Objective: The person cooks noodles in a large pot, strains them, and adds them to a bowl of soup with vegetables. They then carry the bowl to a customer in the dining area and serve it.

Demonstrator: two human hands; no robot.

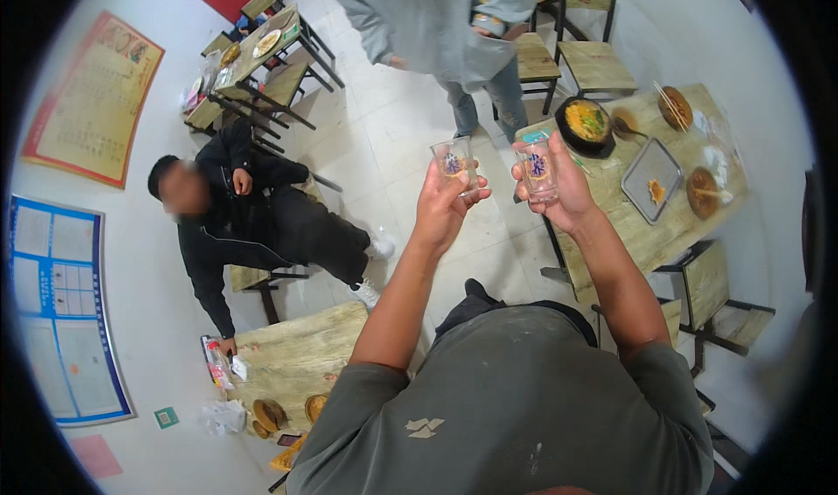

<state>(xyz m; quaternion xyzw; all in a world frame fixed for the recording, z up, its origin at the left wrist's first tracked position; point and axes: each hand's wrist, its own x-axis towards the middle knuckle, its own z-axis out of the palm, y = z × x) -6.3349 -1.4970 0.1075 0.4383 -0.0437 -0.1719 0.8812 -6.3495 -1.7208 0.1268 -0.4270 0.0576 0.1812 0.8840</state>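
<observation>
My left hand (pixel 445 203) is closed around a clear drinking glass (pixel 453 161) that bears a printed mark. A matching printed glass (pixel 535 167) is held upright in my right hand (pixel 569 190). Both glasses look empty and are raised in front of me at about the same height, a short gap apart. Behind the right one, a wooden table (pixel 609 246) carries a black pot (pixel 584 125) of yellow and green food. The floor (pixel 393 141) shows behind the left glass.
A metal tray (pixel 653 179) and brown bowls (pixel 675 109) with chopsticks stand on the right table. A person in black (pixel 262 220) sits at left beside another table (pixel 294 351) with bowls. Ahead stands a person in a grey hoodie (pixel 438 23). Several wooden chairs (pixel 592 56) stand around.
</observation>
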